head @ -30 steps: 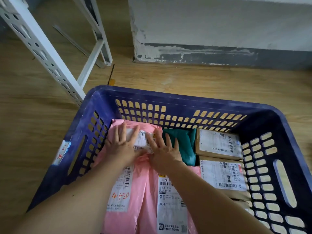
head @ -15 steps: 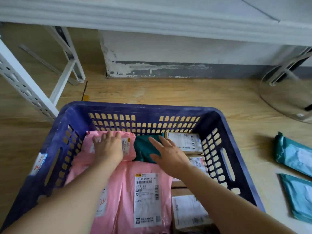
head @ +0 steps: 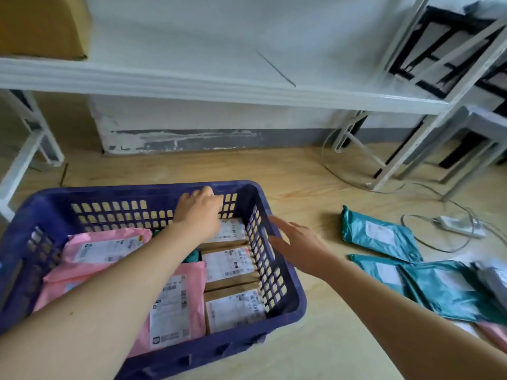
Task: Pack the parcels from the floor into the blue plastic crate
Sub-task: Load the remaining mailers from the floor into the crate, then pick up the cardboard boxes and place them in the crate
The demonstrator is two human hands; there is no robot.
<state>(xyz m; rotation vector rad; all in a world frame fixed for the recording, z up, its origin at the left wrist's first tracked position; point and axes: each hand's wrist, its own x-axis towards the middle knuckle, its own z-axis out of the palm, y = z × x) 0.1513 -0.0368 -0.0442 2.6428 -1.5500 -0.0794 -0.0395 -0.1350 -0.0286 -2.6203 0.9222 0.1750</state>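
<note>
While holding nothing, fingers [head: 282,224] spread, steer right hand [head: 299,248] to teal parcels [head: 380,234] on floor at 3 o'clock of blue crate [head: 123,189]; keep left hand [head: 200,212], grip unclear, at 12 o'clock rim.

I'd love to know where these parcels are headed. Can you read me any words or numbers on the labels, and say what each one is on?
No text can be read here.
Labels on the pink parcels in the blue crate: print and barcodes show, too blurred to read.
Labels on the brown boxes: barcodes show, too blurred to read.
Labels on the teal parcels on the floor: too small and blurred to read.
</note>
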